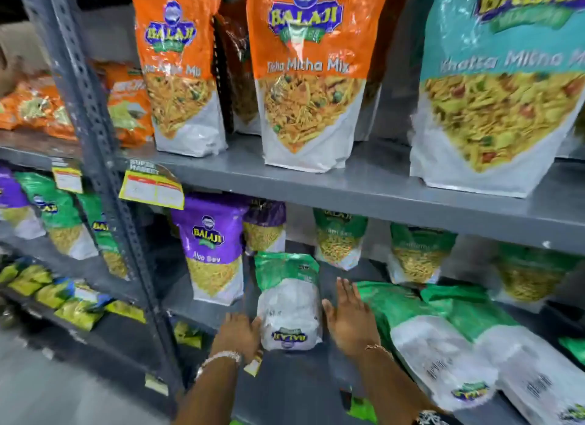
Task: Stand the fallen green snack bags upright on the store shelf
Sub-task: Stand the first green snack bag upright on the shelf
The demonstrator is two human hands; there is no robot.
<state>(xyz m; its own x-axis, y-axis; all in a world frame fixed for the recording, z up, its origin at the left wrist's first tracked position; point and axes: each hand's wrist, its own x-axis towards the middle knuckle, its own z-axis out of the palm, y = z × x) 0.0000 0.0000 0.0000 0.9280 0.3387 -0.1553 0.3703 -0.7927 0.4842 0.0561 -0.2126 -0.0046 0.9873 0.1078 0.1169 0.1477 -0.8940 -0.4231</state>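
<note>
A fallen green-and-white snack bag (288,301) lies flat on the lower shelf (294,383), its logo end toward me. My left hand (239,333) touches the bag's left side with its fingertips, not closed around it. My right hand (348,320) hovers flat with fingers spread just right of the bag. Two more fallen green bags (421,333) (506,358) lie side by side to the right, overlapping. Upright green bags (340,238) (418,253) (535,272) stand at the back of the shelf.
Purple Aloo Sev bags (212,247) stand left of the fallen bag. The shelf board above (364,190) carries orange and teal bags and overhangs the work area. A grey slotted upright post (104,178) divides off the neighbouring rack at left.
</note>
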